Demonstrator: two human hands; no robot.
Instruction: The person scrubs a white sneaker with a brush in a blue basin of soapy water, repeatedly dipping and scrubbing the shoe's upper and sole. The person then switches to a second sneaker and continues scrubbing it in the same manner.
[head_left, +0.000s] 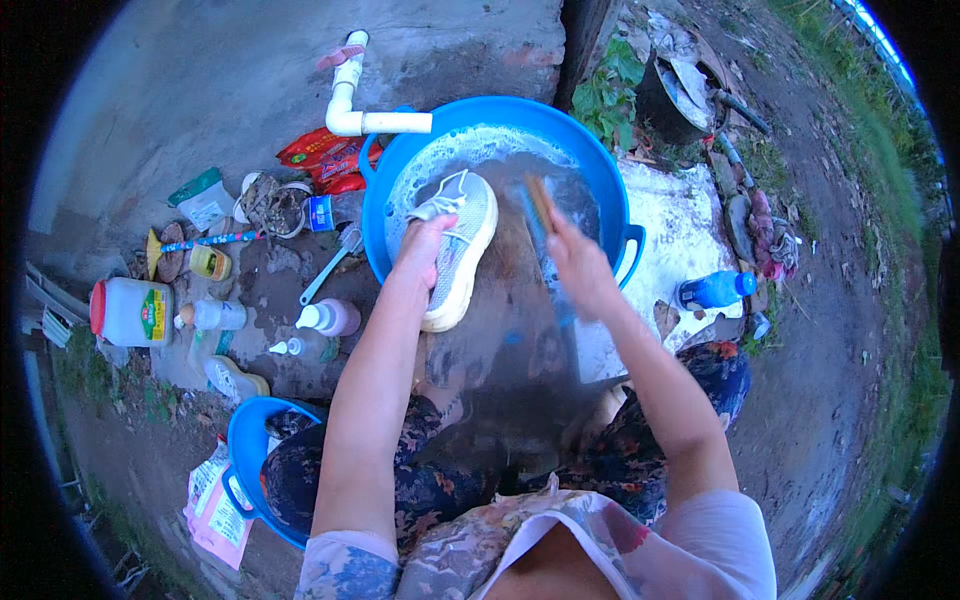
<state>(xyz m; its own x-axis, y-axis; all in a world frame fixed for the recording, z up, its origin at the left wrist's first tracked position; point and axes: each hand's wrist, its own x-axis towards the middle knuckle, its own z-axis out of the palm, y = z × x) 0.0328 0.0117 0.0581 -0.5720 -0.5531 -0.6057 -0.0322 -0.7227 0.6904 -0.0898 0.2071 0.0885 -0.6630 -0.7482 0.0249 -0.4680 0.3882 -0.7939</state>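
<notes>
A big blue tub point(510, 107) with sudsy, murky water point(437, 165) stands in front of me. My left hand point(428, 248) is closed on a grey sneaker point(466, 240) with white laces and a pale sole. The shoe is tilted over the near left part of the tub, toe end and heel hard to tell apart at this angle. My right hand point(578, 262) grips a scrub brush point(540, 204) with a wooden-coloured back. Brush and fingers are blurred by motion, over the right side of the tub, apart from the shoe.
A white pipe point(395, 122) juts over the tub's rim. At left are a red-lidded jar point(135, 312), pump bottle point(330, 317), long-handled brush point(330, 265), another shoe point(236, 379) and blue basin point(246, 440). A blue bottle point(715, 290) lies on a white slab point(675, 215) at right.
</notes>
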